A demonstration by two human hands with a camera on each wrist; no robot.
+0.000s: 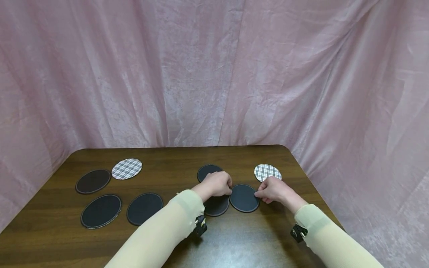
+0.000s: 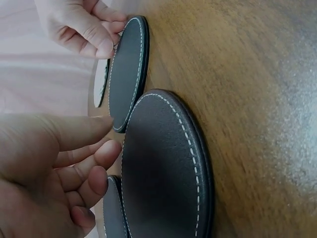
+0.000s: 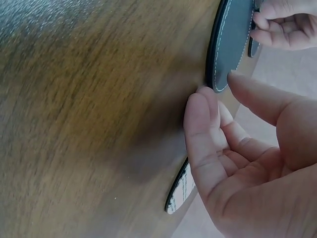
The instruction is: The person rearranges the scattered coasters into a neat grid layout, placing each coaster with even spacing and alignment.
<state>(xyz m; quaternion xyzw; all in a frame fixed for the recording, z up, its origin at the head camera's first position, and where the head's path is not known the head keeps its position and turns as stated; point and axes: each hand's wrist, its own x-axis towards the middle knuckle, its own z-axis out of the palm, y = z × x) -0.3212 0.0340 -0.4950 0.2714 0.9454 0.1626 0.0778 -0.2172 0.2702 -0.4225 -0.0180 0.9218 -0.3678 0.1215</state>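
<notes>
A round black coaster (image 1: 244, 199) with pale edge stitching lies on the table between both hands. My left hand (image 1: 216, 183) pinches its left edge with thumb and fingertips, reaching over a dark brown coaster (image 1: 216, 207) that nearly meets it. At the opposite edge, my right hand (image 1: 273, 189) has thumb and index finger on either side of the rim, as the right wrist view shows. Behind the left hand lies another dark coaster (image 1: 208, 170), partly covered by that hand. A white plaid coaster (image 1: 267, 172) sits just beyond the right hand, its near edge overlapped by the fingers.
On the left of the wooden table (image 1: 241, 242) lie a dark brown coaster (image 1: 93, 181), two black coasters, one at the front left (image 1: 101, 211) and one nearer the middle (image 1: 145, 208), and a plaid coaster (image 1: 127, 168). A pink curtain (image 1: 197, 74) hangs behind the table.
</notes>
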